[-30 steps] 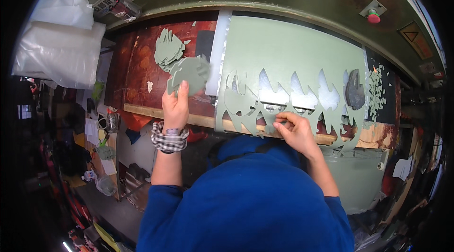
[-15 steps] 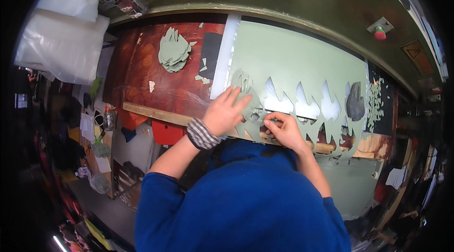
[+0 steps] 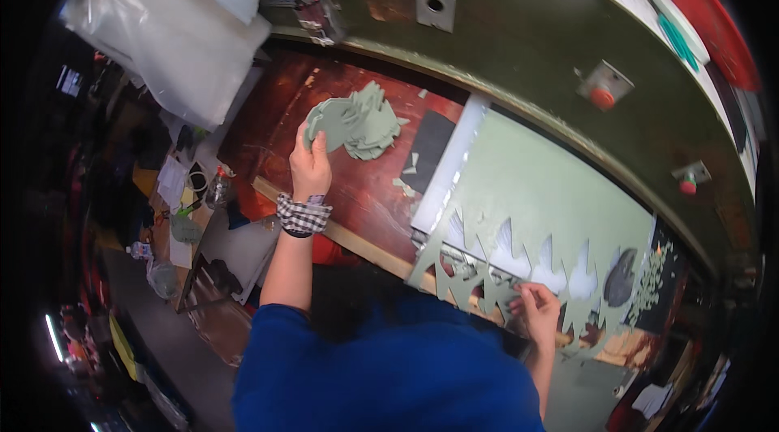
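My left hand (image 3: 310,168) is raised over the dark red board, gripping a flat grey-green cut piece (image 3: 326,122) between thumb and fingers. Just right of that piece lies a pile of similar cut pieces (image 3: 375,136). My right hand (image 3: 539,312) is at the near edge of a large pale green sheet (image 3: 560,164), thumb and fingers drawn together beside the cut-out strip (image 3: 454,290). Whatever its fingertips pinch is too small to make out. Pointed openings along the sheet show a whitish surface beneath. A dark flat shape (image 3: 621,278) lies on the sheet's right end.
A green machine beam (image 3: 511,34) with red buttons (image 3: 602,98) crosses the far side. Small green scraps (image 3: 653,282) lie at the right. Plastic wrapping (image 3: 174,34) hangs far left. A wooden rail (image 3: 365,245) edges the red board (image 3: 268,124).
My left hand has moved from the sheet leftward to the pile, carrying a cut piece. My right hand has shifted right along the strip. The view has turned and moved left.
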### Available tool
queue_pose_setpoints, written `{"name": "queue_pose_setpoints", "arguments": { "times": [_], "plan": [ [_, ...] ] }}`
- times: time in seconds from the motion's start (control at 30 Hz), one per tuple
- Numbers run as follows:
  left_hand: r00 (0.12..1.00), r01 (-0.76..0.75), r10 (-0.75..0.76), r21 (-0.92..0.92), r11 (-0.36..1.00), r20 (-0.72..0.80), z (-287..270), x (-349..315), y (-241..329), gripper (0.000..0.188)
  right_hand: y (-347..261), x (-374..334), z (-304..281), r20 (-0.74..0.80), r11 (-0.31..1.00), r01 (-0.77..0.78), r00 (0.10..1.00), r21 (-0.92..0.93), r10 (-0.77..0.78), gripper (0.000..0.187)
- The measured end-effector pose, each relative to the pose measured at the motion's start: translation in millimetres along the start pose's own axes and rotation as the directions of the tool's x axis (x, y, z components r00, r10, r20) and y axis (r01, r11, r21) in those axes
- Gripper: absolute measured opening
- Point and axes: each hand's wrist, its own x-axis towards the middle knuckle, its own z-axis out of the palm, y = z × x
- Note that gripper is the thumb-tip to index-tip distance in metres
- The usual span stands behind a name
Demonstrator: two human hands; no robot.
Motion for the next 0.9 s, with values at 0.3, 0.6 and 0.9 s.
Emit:
{"name": "queue_pose_setpoints", "arguments": {
  "times": [0.3, 0.6, 0.9],
  "plan": [
    [0.777, -0.534, 0.161, 0.502, 0.680, 0.608, 33, 36, -51, 0.051, -18, 14, 29, 0.095, 0.997, -0.029, 0.995, -0.075, 0.036, 0.014],
    [0.794, 0.330, -0.574, 0.650, 0.684, 0.200, 48, 49, -73, 0.071, -22, 25, 33, 0.075, 0.998, -0.036, 0.996, -0.046, 0.040, 0.016],
    [0.736, 0.350, -0.594, 0.568, 0.745, 0.325, 77, 62, -32, 0.094, -21, 35, 47, 0.154, 0.998, -0.017, 0.988, -0.054, 0.025, 0.015]
  ]
}}
